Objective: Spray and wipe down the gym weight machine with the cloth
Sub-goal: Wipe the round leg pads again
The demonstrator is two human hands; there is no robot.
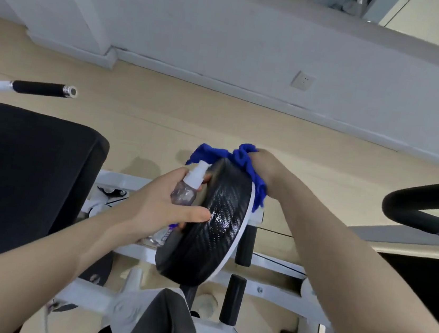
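Looking down over a white-framed weight machine (pixel 274 295) on a pale wood floor (pixel 163 120). Round black pad (pixel 205 228) with a carbon-weave cover and a white backing edge, tilted up on its side in the middle, glossy patch on the face near the left thumb. Left hand (pixel 164 201) wrapped round a small clear spray bottle (pixel 186 192), white nozzle up and just beside the pad's upper edge, thumb stretched out and touching the pad's face. Right hand (pixel 264 172) curled over the pad's top right rim, gripping a bunched blue cloth (pixel 241 158) pressed against that rim; cloth spilling over the top and hanging down the back side. Can't see the right fingertips, hidden behind cloth and pad. Big black seat cushion (pixel 27 170) off to the left, black foam handle (pixel 40 88) with a chrome end cap above it. Another black padded bar (pixel 412 209) coming in from the right. Short black foam rollers (pixel 232 300) on the frame below the pad. Grey wall with a socket (pixel 303 80) low down.
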